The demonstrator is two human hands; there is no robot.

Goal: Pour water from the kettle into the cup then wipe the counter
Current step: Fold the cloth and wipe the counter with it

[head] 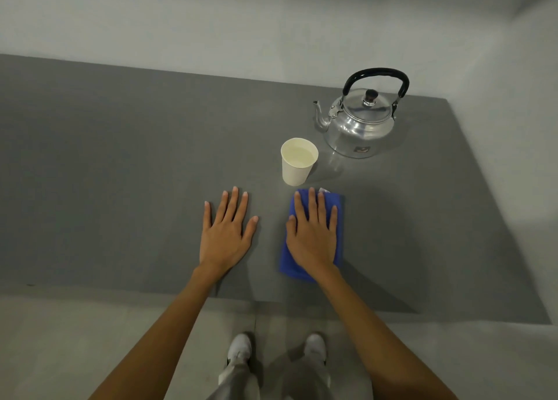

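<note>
A shiny metal kettle (359, 122) with a black handle stands upright at the back right of the grey counter (120, 173), spout pointing left. In front of it, slightly left, a white paper cup (297, 165) stands upright with water in it. A folded blue cloth (336, 206) lies flat just in front of the cup. My right hand (314, 236) rests flat on the cloth, fingers stretched out, covering most of it. My left hand (225, 233) lies flat on the bare counter to the left of the cloth, fingers spread, holding nothing.
The counter meets a pale wall (271, 31) at the back and another on the right. Its front edge runs just below my wrists. Below it are the floor and my white shoes (240, 350).
</note>
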